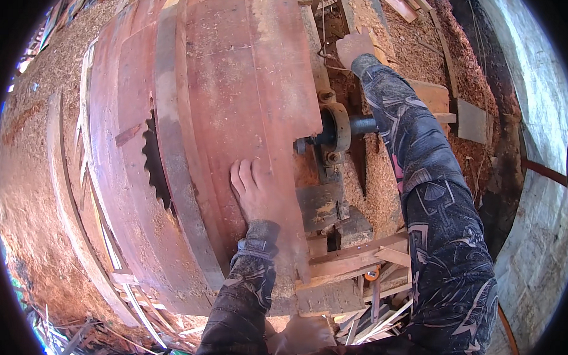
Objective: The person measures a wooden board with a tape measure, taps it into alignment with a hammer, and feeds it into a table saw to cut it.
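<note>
My left hand (256, 192) lies palm down on the reddish wooden saw table (225, 92), its fingers spread a little. Left of it, a long wooden strip (182, 156) runs along the tabletop. Beyond that strip a toothed circular saw blade (152, 160) stands up through a slot. My right arm stretches far forward past the table's right edge. At its end my right hand (354, 48) is closed beside a wooden frame beam (317, 48). A thin cord (336, 67) loops just below its fingers; whatever they grip is hidden.
Under my right forearm a metal shaft (362, 124) runs through a bearing block (340, 127). Sawdust (417, 54) covers the ground. Loose boards (65, 185) lie at the left, and wood scraps (377, 324) gather near the front. A pale sheet (542, 231) hangs at the right.
</note>
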The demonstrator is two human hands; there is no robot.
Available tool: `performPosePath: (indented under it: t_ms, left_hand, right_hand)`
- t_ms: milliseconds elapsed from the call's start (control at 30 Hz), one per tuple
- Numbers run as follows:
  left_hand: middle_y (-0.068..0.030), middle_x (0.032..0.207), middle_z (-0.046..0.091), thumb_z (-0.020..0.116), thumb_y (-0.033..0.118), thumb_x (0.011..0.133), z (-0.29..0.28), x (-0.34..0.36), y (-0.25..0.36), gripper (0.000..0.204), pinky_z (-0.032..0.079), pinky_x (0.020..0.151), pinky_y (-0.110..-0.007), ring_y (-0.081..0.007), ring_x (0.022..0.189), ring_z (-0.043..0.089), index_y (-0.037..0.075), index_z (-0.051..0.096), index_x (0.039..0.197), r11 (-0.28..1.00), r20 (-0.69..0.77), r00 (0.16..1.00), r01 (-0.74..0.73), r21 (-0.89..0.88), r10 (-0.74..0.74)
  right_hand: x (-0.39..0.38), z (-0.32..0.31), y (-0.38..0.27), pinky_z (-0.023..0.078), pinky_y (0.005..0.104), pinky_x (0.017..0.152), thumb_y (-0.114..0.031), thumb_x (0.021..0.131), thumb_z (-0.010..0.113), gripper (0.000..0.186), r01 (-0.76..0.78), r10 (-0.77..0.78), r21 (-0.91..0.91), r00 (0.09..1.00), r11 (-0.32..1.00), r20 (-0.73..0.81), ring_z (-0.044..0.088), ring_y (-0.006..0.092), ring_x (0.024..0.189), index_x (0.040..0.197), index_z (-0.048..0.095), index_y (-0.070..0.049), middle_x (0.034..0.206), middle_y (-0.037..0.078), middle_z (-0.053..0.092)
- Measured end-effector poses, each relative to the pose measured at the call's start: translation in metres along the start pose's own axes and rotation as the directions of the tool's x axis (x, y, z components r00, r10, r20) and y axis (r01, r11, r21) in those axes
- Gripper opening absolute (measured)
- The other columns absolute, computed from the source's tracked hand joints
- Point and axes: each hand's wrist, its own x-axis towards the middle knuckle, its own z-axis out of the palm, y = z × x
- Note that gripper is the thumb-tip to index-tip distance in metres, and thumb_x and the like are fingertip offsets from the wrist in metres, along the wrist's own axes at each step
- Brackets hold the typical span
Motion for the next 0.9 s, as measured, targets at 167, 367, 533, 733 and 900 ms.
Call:
performPosePath:
  t_ms: [167,367,533,733,900]
  left_hand:
    - [-0.0257,0.128,0.046,0.056,-0.005,0.075,-0.002,0.001,-0.003,0.048,0.038,0.106,-0.056,-0.0478,0.126,0.042,-0.007,0.053,0.123,1.000,-0.014,1.000,-0.015,0.016,0.016]
    - [-0.0257,0.128,0.046,0.055,-0.006,0.074,0.001,0.000,-0.001,0.049,0.038,0.106,-0.056,-0.0482,0.126,0.042,-0.007,0.053,0.123,1.000,-0.005,1.000,-0.006,0.004,0.006]
    - [-0.0256,0.129,0.046,0.055,-0.007,0.074,0.001,-0.001,-0.003,0.050,0.038,0.106,-0.057,-0.0485,0.126,0.042,-0.007,0.053,0.123,1.000,0.005,1.000,-0.007,0.003,0.007]
    - [-0.0260,0.130,0.046,0.054,-0.006,0.075,0.002,-0.002,-0.004,0.048,0.038,0.107,-0.057,-0.0487,0.127,0.042,-0.007,0.053,0.123,1.000,-0.001,1.000,-0.008,0.009,0.008]
    - [-0.0264,0.130,0.046,0.055,-0.005,0.076,0.001,-0.002,-0.005,0.048,0.038,0.107,-0.057,-0.0489,0.128,0.042,-0.008,0.053,0.124,1.000,0.012,1.000,-0.001,0.017,0.001]
  right_hand:
    - [-0.006,-0.008,0.001,0.036,0.0482,0.100,-0.023,0.094,0.052,0.026,0.014,-0.014,0.016,1.000,1.000,-0.023,0.067,0.0249,0.105,0.095,0.078,-0.021,0.098,0.005,0.076]
    - [-0.004,0.001,0.001,0.039,0.0472,0.094,-0.020,0.091,0.055,0.021,0.054,-0.048,0.049,0.991,0.997,-0.125,0.068,0.0247,0.098,0.089,0.076,-0.017,0.088,0.007,0.075]
    - [-0.003,0.006,-0.003,0.038,0.0470,0.095,-0.020,0.092,0.055,0.022,0.047,-0.043,0.031,0.989,0.998,-0.140,0.068,0.0244,0.098,0.088,0.076,-0.017,0.088,0.007,0.075]
    - [0.006,0.007,-0.007,0.038,0.0478,0.096,-0.021,0.092,0.055,0.022,0.044,-0.041,0.022,0.990,0.999,-0.135,0.067,0.0242,0.100,0.088,0.076,-0.017,0.089,0.006,0.075]
    - [0.006,0.000,-0.014,0.038,0.0481,0.096,-0.022,0.093,0.054,0.023,0.048,-0.044,0.037,0.994,0.998,-0.102,0.067,0.0244,0.100,0.089,0.076,-0.018,0.090,0.006,0.075]
